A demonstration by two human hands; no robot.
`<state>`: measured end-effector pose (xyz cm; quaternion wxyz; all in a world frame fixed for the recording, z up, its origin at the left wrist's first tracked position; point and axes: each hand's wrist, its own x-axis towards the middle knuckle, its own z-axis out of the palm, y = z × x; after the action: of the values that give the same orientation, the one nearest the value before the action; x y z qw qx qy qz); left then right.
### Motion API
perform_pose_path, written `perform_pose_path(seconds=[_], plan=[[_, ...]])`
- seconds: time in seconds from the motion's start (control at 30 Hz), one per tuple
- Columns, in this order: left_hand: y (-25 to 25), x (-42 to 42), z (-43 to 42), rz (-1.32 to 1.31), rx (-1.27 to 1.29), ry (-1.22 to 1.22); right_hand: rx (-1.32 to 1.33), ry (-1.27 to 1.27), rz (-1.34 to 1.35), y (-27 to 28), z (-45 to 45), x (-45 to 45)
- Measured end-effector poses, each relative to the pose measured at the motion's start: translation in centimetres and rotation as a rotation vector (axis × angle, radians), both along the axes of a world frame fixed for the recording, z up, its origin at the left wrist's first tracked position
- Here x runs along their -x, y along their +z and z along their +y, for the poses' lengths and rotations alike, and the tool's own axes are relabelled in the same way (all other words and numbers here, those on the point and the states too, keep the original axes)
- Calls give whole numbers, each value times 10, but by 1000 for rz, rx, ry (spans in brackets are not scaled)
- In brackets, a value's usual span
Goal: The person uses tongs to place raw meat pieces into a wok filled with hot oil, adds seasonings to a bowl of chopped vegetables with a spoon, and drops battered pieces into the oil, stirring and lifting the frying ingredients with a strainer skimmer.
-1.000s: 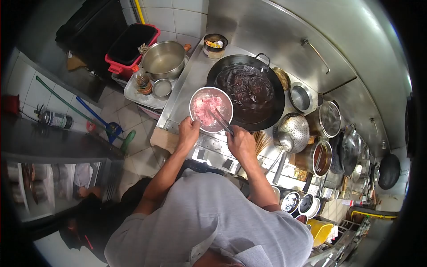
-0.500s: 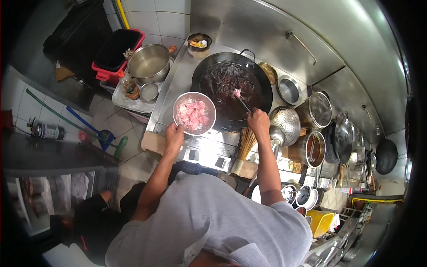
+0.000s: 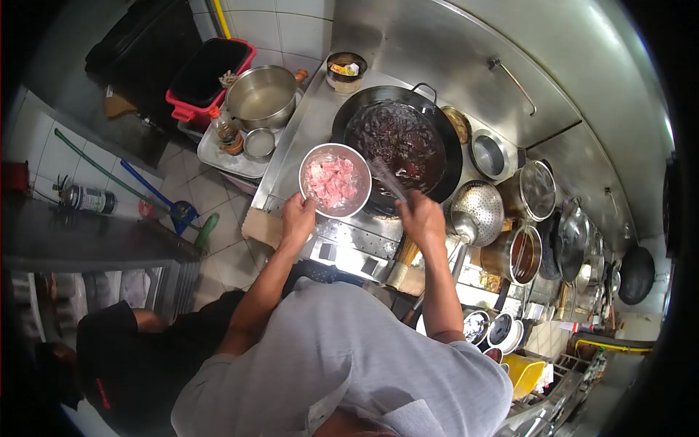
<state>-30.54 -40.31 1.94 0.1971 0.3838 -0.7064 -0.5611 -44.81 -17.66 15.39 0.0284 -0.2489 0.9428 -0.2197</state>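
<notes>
My left hand point(image 3: 297, 220) grips the near-left edge of a metal bowl point(image 3: 351, 154) that holds raw pink meat pieces point(image 3: 333, 180). The bowl is held up beside the left rim of a large black wok point(image 3: 453, 162). Dark, bubbling liquid point(image 3: 393, 131) fills the wok, with dark bits in it. In my right hand point(image 3: 424, 221) is a pair of tongs point(image 3: 387, 176), blurred by motion, pointing up and left over the wok's near side, close to the bowl. Whether the tips hold any meat cannot be made out.
A perforated strainer point(image 3: 477, 207), a metal pan point(image 3: 489, 154) and several pots stand right of the wok. A bamboo brush point(image 3: 402, 266) lies near the front edge. On the left are a pot of liquid point(image 3: 261, 98) and a bottle point(image 3: 227, 135). Another person point(image 3: 138, 364) is at lower left.
The tongs held a piece of meat over the wok before; now they have swung left toward the bowl. The view has shifted slightly, and the person at lower left has moved.
</notes>
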Motion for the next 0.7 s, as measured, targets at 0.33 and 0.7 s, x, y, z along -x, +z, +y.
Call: perform_pose_path(seconds=[0.33,0.7], plan=[[7,9,5,-1,167,-59,-64,152,-65,-10,-16,-19],[-24,-1,-3,74,-91,29,51,69,84,19,-14,17]])
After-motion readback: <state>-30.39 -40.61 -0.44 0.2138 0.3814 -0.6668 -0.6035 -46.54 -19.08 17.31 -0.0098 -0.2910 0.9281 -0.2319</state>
